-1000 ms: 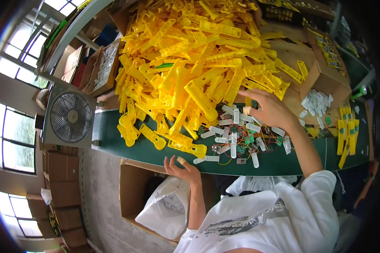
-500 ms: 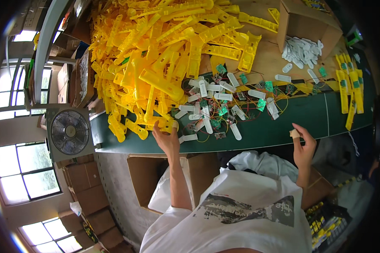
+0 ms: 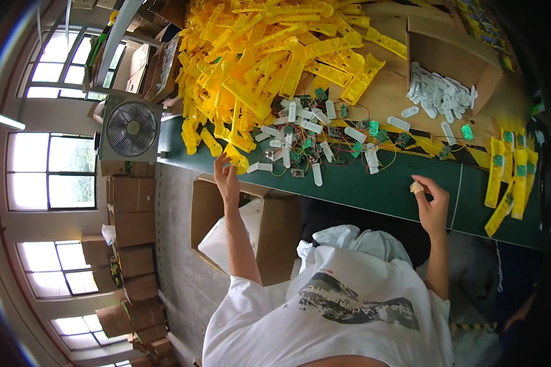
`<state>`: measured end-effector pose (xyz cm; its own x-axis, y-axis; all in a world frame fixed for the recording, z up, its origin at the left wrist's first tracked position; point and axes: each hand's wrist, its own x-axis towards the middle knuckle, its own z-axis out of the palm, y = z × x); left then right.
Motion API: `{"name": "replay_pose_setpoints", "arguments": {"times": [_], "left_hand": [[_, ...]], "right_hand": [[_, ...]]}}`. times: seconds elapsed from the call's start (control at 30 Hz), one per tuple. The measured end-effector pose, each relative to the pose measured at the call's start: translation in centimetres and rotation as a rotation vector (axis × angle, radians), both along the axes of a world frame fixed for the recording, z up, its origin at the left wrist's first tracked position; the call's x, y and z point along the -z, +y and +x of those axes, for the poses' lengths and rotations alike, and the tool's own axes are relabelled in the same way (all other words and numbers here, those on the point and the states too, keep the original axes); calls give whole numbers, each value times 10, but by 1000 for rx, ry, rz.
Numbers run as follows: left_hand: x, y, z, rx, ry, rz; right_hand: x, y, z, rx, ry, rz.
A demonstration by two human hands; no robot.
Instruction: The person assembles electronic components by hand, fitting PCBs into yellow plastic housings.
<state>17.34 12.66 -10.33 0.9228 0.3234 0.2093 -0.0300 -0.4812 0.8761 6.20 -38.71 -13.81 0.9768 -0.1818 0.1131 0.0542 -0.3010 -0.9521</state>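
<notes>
Near the table's front edge, my left hand (image 3: pixel 226 180) has its fingers bent around the end of a yellow plastic shell (image 3: pixel 236 160), at the foot of the big pile of such shells (image 3: pixel 245 79). My right hand (image 3: pixel 431 202) hovers over the front edge further right, fingers curved and slightly apart, with nothing visible in it. A beige wrap covers its thumb tip. Between the hands and further back lies a tangle of white oblong plastic pieces (image 3: pixel 286 156), green circuit boards (image 3: pixel 373 127) and thin wires.
A cardboard box (image 3: pixel 453 52) on its side spills white oval pieces (image 3: pixel 438 92) at the back right. Several yellow shells with green boards (image 3: pixel 520 174) lie at the right end. An open carton (image 3: pixel 275 235) stands below the table edge; a fan (image 3: pixel 131 128) is at left.
The view has swung, shifting the scene. My left hand has closed on a yellow shell at the pile's front edge. My right hand's thumb and index finger have come nearer each other.
</notes>
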Motion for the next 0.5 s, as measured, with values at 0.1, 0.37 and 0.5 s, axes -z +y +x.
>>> {"name": "replay_pose_setpoints", "arguments": {"times": [0.1,0.37,0.5], "left_hand": [[-14,-13,-14,-63,-31,3],[-75,-172,-99,491,16,163],[-69,-196,-101,897,267,-12]], "right_hand": [[6,-5,3,-45,19,26],[-11,42,2,-202,66,619],[-20,49,1,-487,327,825]]}}
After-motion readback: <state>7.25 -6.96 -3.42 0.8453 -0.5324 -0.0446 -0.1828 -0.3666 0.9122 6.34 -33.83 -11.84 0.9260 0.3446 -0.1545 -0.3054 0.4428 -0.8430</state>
